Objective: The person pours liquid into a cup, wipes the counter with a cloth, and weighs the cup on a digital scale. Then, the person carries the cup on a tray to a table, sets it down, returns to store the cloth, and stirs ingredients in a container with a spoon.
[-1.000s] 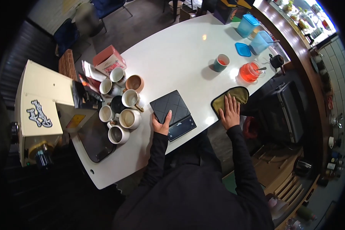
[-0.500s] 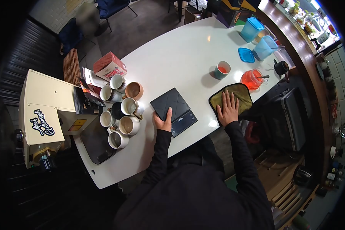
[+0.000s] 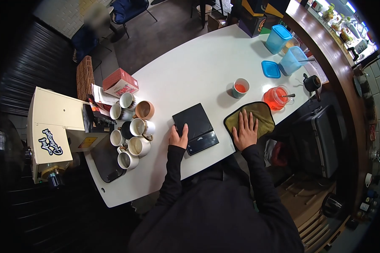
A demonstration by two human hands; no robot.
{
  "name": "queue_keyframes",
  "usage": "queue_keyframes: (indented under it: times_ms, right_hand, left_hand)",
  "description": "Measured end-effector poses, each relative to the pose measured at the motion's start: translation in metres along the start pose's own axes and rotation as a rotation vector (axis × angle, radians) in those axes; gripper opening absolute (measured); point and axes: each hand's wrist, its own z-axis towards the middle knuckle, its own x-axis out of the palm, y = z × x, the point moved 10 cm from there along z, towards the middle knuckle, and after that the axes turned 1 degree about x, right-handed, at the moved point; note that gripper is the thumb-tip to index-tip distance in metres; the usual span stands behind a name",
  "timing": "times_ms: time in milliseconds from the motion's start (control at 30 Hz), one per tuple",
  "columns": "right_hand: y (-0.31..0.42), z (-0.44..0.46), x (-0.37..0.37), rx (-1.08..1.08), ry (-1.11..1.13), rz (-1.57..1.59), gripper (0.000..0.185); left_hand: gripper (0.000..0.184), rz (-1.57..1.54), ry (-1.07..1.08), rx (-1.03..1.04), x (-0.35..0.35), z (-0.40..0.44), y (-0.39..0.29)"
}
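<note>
A flat black digital scale (image 3: 194, 122) lies on the white table, turned at a slant. My left hand (image 3: 179, 137) grips its left edge, thumb on top and the other fingers along the side, partly hidden. To the right, my right hand (image 3: 245, 130) rests flat with fingers stretched out on a folded olive cloth (image 3: 264, 119) with a dark border. Just beyond the cloth stand a cup of red drink (image 3: 240, 88) and a glass server of red liquid (image 3: 276, 98) with a spoon in it.
Several mugs (image 3: 139, 146) cluster at the left beside a red-and-white box (image 3: 120, 82) and a cream machine (image 3: 55, 122). Blue containers (image 3: 278, 39), a blue lid (image 3: 271, 69) and a black kettle (image 3: 311, 83) stand at the far right. The table's front edge (image 3: 207, 162) runs near me.
The scale has turned slightly clockwise under my left hand. My right hand stays flat on the cloth. The whole view has shifted a little.
</note>
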Motion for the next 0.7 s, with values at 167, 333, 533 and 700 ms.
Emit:
queue_keyframes:
  times_ms: [167, 333, 533, 700]
  right_hand:
    - [-0.002, 0.001, 0.001, 0.008, 0.021, 0.005, 0.069]
    - [-0.003, 0.001, 0.002, 0.012, 0.022, 0.026, 0.069]
    - [-0.001, 0.004, 0.001, -0.019, 0.0, 0.052, 0.068]
    - [0.003, 0.01, 0.001, -0.049, 0.01, 0.019, 0.067]
  left_hand:
    - [0.078, -0.019, 0.049, -0.017, 0.001, -0.005, 0.002]
    - [0.089, -0.119, 0.122, -0.077, 0.008, -0.007, 0.004]
    - [0.088, -0.094, 0.052, -0.101, 0.007, -0.008, 0.015]
    - [0.072, -0.185, -0.023, 0.015, 0.015, 0.003, 0.041]
